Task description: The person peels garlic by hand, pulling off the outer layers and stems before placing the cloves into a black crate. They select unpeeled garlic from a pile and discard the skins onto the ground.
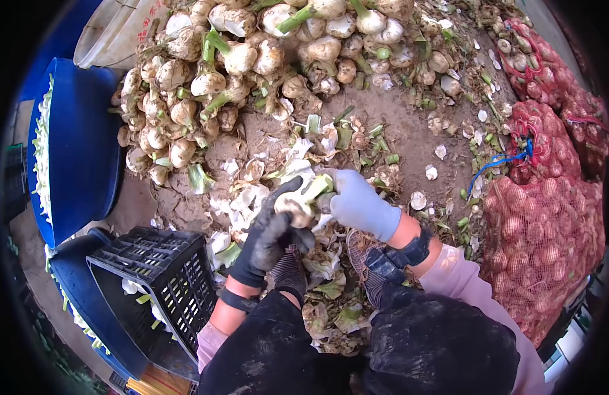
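Observation:
My left hand (268, 227), in a dark, soiled glove, is wrapped round a garlic bulb (296, 204) with a short, thick green stem pointing up and to the right. My right hand (364, 203), in a pale blue glove, is closed right beside the stem. Its fingertips are turned toward the bulb, and what they pinch is hidden. Below and around both hands lie loose garlic skins (248, 204) and cut leaf pieces on the ground, between my shoes.
A large heap of garlic bulbs (206, 85) lies ahead. Red mesh bags (541, 243) full of bulbs stand at right. A black plastic crate (183, 276) sits at left, near blue tubs (87, 151) holding pale, green-stemmed pieces. A white bucket (113, 36) stands behind.

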